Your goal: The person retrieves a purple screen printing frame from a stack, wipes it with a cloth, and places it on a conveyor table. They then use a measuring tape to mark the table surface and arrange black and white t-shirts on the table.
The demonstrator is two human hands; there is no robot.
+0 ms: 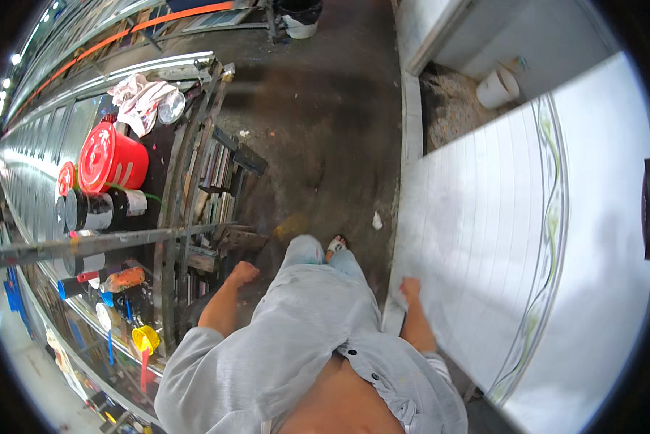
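My left hand (245,273) hangs beside my body with its fingers loosely curled, and I see nothing in it. It is nearest to the wooden and metal pieces on the lower part of the rack (232,240). On the other side, my right hand (410,287) is also loosely closed, with no object showing. Close by it stands the white tiled wall (455,275); I cannot tell whether they touch. Both arms hang apart, in light grey sleeves.
A long metal-framed table on the left bears a red lidded bucket (126,163), dark cans (97,211), a stained cloth (143,101) and a yellow cup (146,338). Dark floor (325,145) runs ahead. A white bucket (497,88) stands in a recess at right.
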